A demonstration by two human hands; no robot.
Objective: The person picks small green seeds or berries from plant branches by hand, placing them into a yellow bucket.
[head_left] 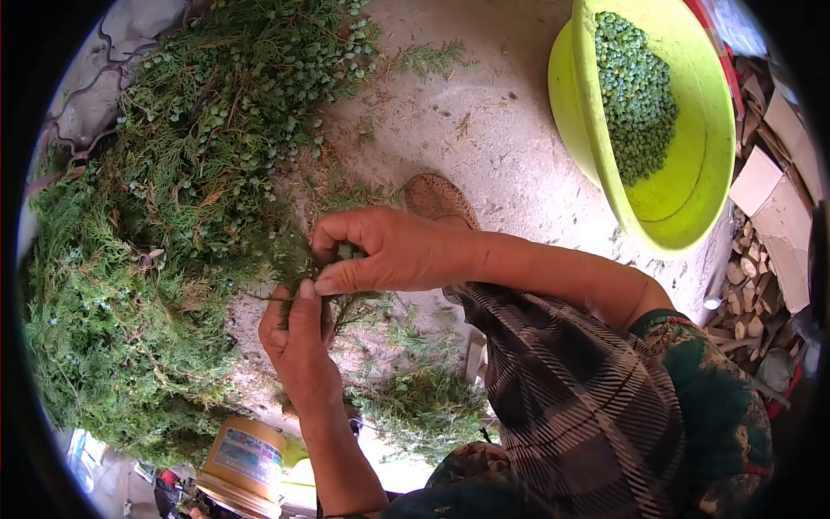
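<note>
My left hand [298, 342] is closed on a green juniper sprig [350, 311], with the thumb pressed against the fingers. Right above it, my right hand [380, 251] is pinched at the same sprig, thumb and forefinger almost touching the left thumb. A few green berries [347, 251] show in the curl of the right fingers. Both hands are close to the right edge of a big heap of cut juniper branches [199, 164], many of them with bluish-green berries. The fingertips partly hide the sprig.
A yellow-green basin [700, 164] partly filled with juniper berries [635, 104] stands at the upper right. Chopped wood [750, 277] and cardboard [778, 208] lie beyond it. A tan bucket [246, 458] is at the lower left. More sprigs [424, 402] lie near my plaid-covered lap [588, 389].
</note>
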